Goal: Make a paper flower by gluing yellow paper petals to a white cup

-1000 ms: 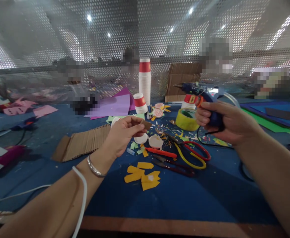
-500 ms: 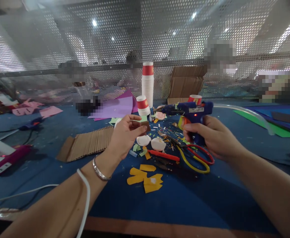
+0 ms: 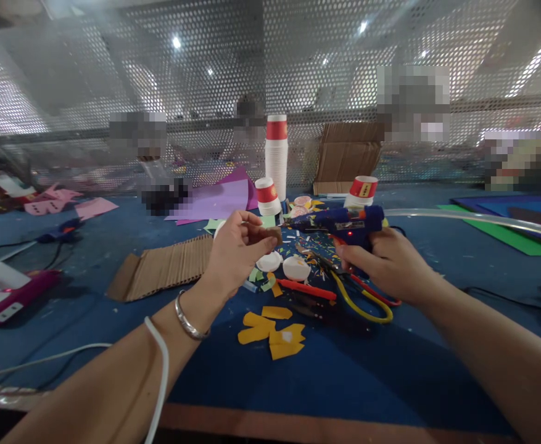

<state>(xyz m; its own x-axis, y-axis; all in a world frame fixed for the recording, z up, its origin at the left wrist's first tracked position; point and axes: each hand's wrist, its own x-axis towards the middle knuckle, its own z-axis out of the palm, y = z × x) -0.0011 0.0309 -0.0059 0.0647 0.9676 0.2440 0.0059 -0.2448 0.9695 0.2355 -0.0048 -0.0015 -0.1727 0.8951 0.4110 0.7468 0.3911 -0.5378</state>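
My left hand (image 3: pixel 240 250) pinches a small brown piece of cardboard (image 3: pixel 274 234) between thumb and fingers, above the table. Wrapped round the handle of a blue hot glue gun (image 3: pixel 344 223), my right hand (image 3: pixel 381 259) holds it level, a red light glowing on its side. The gun's nozzle points left, at or very near the cardboard's edge; I cannot tell if they touch. A clear glue stick (image 3: pixel 437 216) sticks out of the gun's back. Below the hands lie two white paper discs (image 3: pixel 297 268), a red pen-like tool (image 3: pixel 309 290) and yellow-handled scissors (image 3: pixel 367 305).
Yellow paper pieces (image 3: pixel 274 333) lie in front. A corrugated cardboard sheet (image 3: pixel 168 265) is at left, near a magenta power strip (image 3: pixel 15 299). Behind stand a tall stack of paper cups (image 3: pixel 276 160) and a perforated metal screen (image 3: pixel 233 80). Coloured sheets (image 3: pixel 506 231) lie at right.
My right hand has brought the glue gun left and slightly down, its nozzle now close to the cardboard piece. My left hand has barely moved, the piece turned slightly.
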